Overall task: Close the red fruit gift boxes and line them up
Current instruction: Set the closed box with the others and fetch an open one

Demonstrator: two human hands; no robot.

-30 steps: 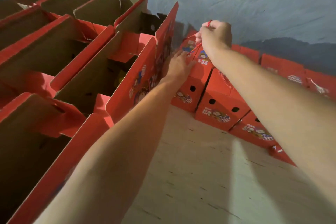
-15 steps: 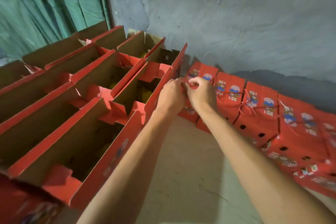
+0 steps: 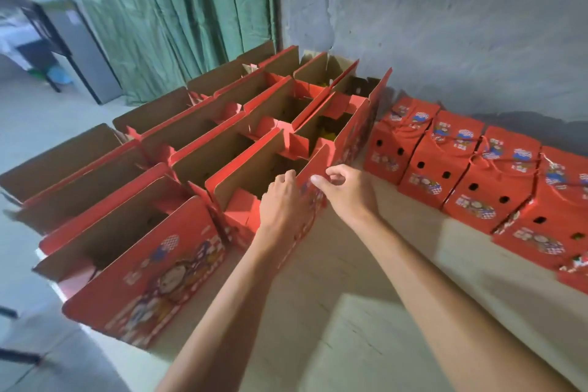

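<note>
Several open red fruit gift boxes [image 3: 197, 165] stand packed together on the left, flaps upright and brown insides showing. Yellow fruit [image 3: 327, 136] shows inside one of them. Both hands are at the upright outer flap [image 3: 310, 200] of an open box in the front row. My left hand [image 3: 281, 204] curls over the flap's top edge from the inside. My right hand [image 3: 345, 192] pinches the same edge, thumb on the printed outer face. A row of closed red boxes [image 3: 445, 165] with rope handles runs along the wall at the right.
The boxes stand on a pale wooden tabletop [image 3: 366, 312] with bare surface between my arms and the closed row. A grey plaster wall [image 3: 445, 41] backs the table and a green curtain [image 3: 165, 16] hangs at the left. The table's left edge drops to the floor [image 3: 28, 328].
One second ago my right hand held a closed box's rope handle by the wall. Both hands have since come back to a nearer open box's flap, and the view has pulled up and back.
</note>
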